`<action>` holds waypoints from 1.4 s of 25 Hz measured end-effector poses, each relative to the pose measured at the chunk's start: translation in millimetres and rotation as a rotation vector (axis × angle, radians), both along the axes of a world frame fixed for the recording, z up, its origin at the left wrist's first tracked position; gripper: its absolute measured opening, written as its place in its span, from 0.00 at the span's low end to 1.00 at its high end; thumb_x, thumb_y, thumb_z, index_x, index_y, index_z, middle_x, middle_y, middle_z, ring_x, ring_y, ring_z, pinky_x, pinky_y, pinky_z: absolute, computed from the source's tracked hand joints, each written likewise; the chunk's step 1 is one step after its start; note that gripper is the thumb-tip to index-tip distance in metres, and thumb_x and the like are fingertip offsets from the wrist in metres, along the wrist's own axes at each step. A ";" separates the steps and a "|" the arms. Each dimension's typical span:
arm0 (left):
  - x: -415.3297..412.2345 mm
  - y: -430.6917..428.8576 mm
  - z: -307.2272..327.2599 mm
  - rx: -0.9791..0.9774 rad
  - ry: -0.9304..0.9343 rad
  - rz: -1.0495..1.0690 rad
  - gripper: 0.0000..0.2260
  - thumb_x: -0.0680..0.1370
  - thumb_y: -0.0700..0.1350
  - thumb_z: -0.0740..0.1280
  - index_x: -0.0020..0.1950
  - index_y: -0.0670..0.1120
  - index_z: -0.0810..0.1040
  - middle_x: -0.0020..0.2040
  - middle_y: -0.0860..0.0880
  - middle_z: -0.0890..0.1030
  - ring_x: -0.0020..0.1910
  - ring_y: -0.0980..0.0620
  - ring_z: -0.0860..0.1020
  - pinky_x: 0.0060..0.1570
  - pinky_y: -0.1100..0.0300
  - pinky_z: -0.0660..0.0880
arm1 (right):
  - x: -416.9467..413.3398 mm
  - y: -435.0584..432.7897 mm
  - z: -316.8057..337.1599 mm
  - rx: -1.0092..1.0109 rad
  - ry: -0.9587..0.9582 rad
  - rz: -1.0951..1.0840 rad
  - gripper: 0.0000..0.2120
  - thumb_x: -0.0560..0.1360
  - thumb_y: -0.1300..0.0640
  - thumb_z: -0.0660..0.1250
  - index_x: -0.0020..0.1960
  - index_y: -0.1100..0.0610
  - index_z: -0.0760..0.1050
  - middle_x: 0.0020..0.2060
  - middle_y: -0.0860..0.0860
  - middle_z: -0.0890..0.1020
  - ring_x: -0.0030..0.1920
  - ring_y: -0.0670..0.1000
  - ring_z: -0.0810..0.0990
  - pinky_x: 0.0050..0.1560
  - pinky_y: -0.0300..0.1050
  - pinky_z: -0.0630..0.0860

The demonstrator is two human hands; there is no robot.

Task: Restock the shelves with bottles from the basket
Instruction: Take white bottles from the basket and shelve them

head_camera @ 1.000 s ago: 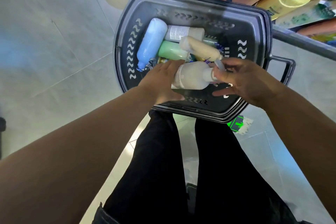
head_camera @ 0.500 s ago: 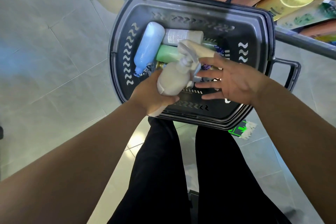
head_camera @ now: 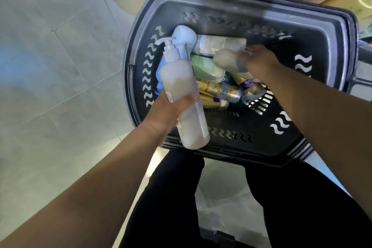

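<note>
Left hand [head_camera: 171, 111] grips white pump bottle [head_camera: 180, 84], held over basket [head_camera: 261, 127] near-left rim; right hand [head_camera: 259, 62] inside basket on blurred cream bottle [head_camera: 227, 60], grasp unclear; blue bottle [head_camera: 186, 35], green bottle [head_camera: 205, 67], gold bottles [head_camera: 213, 91] inside basket

Wearing black trousers [head_camera: 173, 197]: plain, matte, close-fitting on both legs, faint creases in the fabric, slightly lighter patches where the light catches the thighs. Bare on both arms as far as visible: left forearm [head_camera: 90, 187], right forearm [head_camera: 322, 117], left hand [head_camera: 171, 106], right hand [head_camera: 259, 62]. Fairly sharp on left hand, thumb and knuckles readable. Smeared with blur on right hand, fingers hard to separate. Cropped at frame edges before elbows or upper arms. Showing a dark shape [head_camera: 223, 236] between the legs at bottom edge, maybe footwear, can't tell.
</note>
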State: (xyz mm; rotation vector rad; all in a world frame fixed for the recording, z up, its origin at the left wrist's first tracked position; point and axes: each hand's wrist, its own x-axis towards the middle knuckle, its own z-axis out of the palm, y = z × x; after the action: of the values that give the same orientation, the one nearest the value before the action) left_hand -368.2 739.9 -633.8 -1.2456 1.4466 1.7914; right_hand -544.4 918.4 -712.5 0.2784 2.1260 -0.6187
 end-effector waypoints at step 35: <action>-31.2 -29.6 56.3 0.235 -0.192 0.256 0.14 0.75 0.55 0.70 0.55 0.49 0.79 0.43 0.47 0.86 0.49 0.45 0.82 0.60 0.42 0.76 | 59.3 18.6 113.8 -0.352 -0.543 -0.912 0.29 0.68 0.47 0.73 0.67 0.55 0.72 0.57 0.56 0.80 0.53 0.58 0.81 0.45 0.54 0.79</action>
State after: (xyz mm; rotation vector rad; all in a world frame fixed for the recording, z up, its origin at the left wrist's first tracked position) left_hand -399.4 710.3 -577.6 -1.4827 0.9764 1.8800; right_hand -485.1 937.1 -598.7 1.1003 1.2611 -1.2442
